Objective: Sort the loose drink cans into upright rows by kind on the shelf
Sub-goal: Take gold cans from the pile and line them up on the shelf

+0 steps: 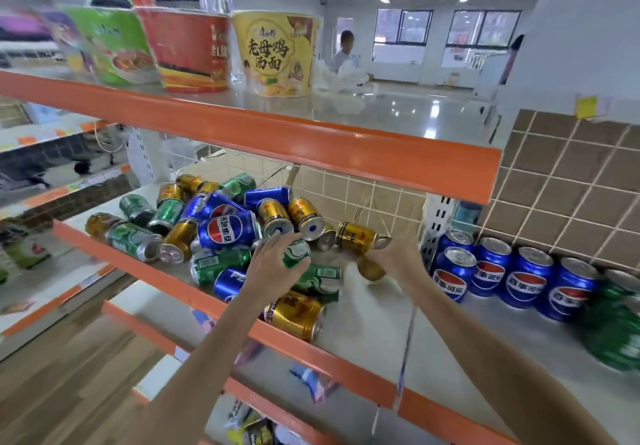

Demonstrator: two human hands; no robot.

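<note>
Both hands are in the pile at once. The left hand (277, 264) has its fingers curled round a green can (296, 253); the right hand (394, 257) is on a gold can (371, 269), though blur makes it hard to say whether it's properly wrapped round it. I'd lift each one straight clear so the loose pile (214, 223) on the left doesn't roll off the shelf (367, 327). The upright blue cans (512, 276) stand just right of the right hand, with blurry green ones nearer, so the green goes there.
</note>
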